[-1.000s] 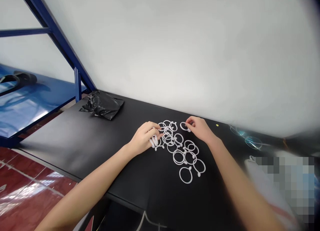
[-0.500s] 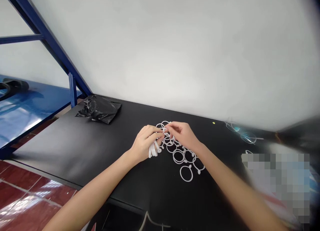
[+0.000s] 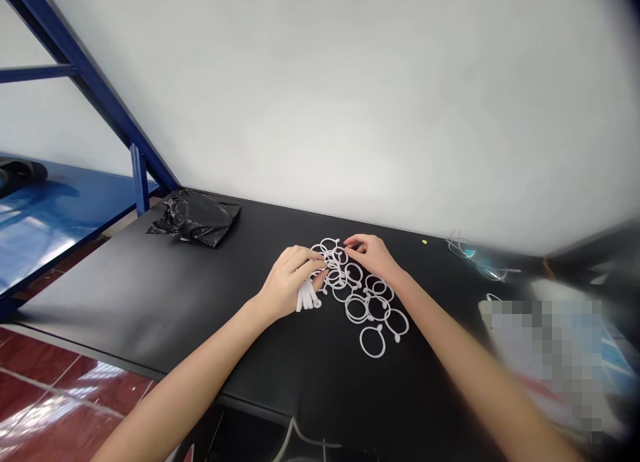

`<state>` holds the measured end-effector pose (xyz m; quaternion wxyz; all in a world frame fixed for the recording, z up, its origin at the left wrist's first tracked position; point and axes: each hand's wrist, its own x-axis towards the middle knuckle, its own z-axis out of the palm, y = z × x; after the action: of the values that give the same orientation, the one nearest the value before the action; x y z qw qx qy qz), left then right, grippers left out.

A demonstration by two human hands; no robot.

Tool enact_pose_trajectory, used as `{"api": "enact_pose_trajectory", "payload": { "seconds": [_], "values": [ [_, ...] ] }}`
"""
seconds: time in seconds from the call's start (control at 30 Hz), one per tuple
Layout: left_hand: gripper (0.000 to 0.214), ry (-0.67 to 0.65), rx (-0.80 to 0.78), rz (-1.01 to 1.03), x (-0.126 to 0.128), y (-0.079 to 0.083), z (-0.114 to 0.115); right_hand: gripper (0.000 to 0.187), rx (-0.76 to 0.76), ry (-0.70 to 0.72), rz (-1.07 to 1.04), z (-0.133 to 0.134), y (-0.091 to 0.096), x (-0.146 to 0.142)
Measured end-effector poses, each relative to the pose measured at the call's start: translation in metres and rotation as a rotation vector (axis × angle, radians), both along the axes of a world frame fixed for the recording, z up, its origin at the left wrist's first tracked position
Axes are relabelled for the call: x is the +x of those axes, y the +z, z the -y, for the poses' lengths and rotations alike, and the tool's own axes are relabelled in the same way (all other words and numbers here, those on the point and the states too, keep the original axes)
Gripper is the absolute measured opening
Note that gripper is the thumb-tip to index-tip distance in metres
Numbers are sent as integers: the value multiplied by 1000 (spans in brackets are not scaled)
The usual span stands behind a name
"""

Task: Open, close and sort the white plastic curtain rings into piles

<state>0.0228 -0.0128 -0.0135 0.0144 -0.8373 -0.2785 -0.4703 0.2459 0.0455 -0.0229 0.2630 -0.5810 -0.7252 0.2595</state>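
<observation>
My left hand [image 3: 290, 279] is closed around a bunch of white curtain rings [image 3: 307, 297], whose edges stick out below the fingers. More white rings with small knobs [image 3: 357, 309] lie in an overlapping spread on the black table, beside and under the fingertips of that hand. Above the far right part of this spread is my right hand [image 3: 369, 254]. Its thumb and forefinger are slightly apart, close to one ring [image 3: 341, 256], with nothing visible held between them. One ring [image 3: 373, 342] lies at the near end of the spread.
A crumpled black plastic bag [image 3: 197, 217] lies at the back left of the black table [image 3: 240, 255]. Clear glasses [image 3: 475, 259] rest by the wall on the right, near a partly blurred-out pale item [image 3: 525, 355]. A blue metal frame [image 3: 100, 95] rises at left.
My right hand has moved off my left hand, slightly to the right, and its fingers have parted. My left hand stays in place with its bunch of rings.
</observation>
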Motion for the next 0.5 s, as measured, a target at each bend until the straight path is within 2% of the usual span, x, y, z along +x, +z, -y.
{"api": "enact_pose_trajectory", "payload": {
  "seconds": [0.27,0.43,0.5],
  "values": [
    [13,15,-54,-43,-6,3,-7,8,21,19,44,1,3,5],
    [29,5,-103,-70,-5,3,-5,16,-34,35,-35,13,29,3],
    [38,-2,-107,-65,-5,2,-4,24,-152,132,-184,26,43,-7]
  ]
}}
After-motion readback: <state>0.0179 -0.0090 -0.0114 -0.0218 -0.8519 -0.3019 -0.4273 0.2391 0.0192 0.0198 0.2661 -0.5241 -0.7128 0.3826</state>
